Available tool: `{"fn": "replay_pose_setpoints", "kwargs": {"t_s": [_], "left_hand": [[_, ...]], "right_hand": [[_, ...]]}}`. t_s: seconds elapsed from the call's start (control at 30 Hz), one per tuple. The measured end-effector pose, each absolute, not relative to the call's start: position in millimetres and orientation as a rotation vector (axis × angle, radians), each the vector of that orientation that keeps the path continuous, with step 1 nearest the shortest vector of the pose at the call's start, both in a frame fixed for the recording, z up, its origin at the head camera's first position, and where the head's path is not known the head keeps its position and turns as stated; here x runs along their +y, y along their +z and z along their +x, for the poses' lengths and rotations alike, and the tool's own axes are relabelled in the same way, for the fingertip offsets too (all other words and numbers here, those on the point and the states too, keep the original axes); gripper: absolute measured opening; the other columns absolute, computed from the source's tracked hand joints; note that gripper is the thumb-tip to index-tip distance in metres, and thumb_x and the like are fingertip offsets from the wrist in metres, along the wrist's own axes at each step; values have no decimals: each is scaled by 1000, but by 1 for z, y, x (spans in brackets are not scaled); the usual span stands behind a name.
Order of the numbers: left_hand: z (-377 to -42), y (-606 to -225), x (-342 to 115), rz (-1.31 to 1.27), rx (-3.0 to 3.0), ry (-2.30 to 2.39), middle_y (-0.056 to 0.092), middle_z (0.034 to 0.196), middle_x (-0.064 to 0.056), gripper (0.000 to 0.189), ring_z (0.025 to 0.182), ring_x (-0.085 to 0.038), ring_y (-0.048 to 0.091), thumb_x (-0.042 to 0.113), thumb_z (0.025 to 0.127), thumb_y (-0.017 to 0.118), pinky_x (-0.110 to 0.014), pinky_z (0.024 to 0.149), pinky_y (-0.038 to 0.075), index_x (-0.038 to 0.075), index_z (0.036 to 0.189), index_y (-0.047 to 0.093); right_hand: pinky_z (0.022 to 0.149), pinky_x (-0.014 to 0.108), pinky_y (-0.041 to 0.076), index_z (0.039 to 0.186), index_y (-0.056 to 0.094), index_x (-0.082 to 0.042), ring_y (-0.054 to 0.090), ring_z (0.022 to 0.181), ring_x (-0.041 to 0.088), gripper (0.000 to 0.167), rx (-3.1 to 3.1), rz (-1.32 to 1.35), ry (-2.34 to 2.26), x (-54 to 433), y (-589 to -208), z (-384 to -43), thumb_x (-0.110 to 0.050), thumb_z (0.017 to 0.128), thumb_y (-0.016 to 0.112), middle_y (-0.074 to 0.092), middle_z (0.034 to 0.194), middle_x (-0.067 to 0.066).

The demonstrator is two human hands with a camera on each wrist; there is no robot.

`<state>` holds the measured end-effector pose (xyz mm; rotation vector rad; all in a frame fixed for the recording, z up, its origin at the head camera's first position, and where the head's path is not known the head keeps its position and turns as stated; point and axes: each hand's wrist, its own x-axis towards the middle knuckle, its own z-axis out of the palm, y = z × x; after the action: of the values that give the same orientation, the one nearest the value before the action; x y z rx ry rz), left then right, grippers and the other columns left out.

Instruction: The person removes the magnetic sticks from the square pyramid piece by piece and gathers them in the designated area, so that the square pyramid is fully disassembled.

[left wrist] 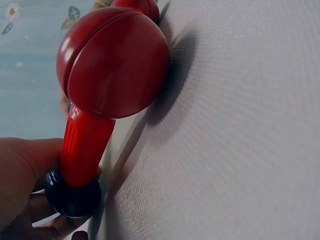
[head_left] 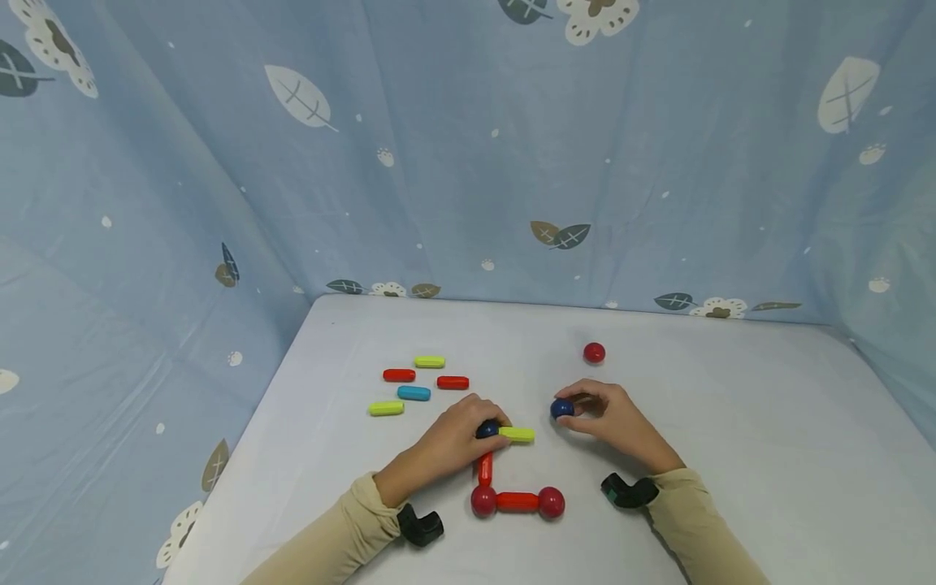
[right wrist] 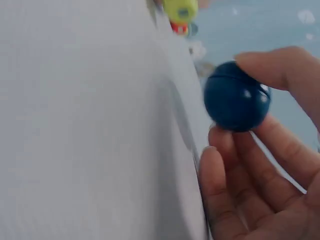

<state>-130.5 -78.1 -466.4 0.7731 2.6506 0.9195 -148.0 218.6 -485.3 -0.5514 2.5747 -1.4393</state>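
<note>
My left hand grips a dark blue ball at the upper corner of a joined piece. From that ball a yellow-green rod points right, and a red rod runs down to a red ball. Another red rod links this ball to a second red ball. Between thumb and fingers, my right hand pinches a loose dark blue ball, a short way right of the yellow-green rod's free end. In the left wrist view, the held blue ball sits at the red rod's end.
Beyond my left hand lie several loose rods: two yellow-green, two red and one blue. A single red ball rests behind my right hand. The white table ends at a blue patterned curtain.
</note>
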Motion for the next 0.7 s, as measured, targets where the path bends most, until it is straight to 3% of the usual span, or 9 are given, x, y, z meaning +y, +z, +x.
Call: {"fn": "replay_pose_setpoints", "kwargs": {"t_s": [0.2,0.37,0.47,0.7], "left_hand": [[-131,-467,-78,765,2648,933,73,107,8,20,96,-7,54,31,95,76,-22,84,50,20,112,76],[-131,-466,-78,747,2638,949,73,108,7,20,97,-8,55,30,94,77,-23,85,51,20,111,76],[-131,-466,-78,735,2633,957,73,108,7,20,98,-8,55,30,94,77,-23,86,51,20,112,76],[-131,-467,-77,735,2625,975,73,107,7,20,98,-7,55,29,94,78,-23,86,51,20,111,76]], "right_hand": [[86,9,51,127,71,-9,66,104,9,39,2798,-233,-1472,246,-484,-157,-24,92,80,70,127,14],[84,-1,44,132,66,-4,64,120,29,44,2843,85,-1562,256,-487,-160,-25,94,77,66,135,19],[83,-2,42,133,66,-3,62,126,36,45,2839,165,-1609,257,-489,-161,-22,94,77,65,136,21],[82,-4,39,134,65,-3,60,131,36,45,2843,221,-1612,258,-492,-162,-20,94,78,64,139,20]]}}
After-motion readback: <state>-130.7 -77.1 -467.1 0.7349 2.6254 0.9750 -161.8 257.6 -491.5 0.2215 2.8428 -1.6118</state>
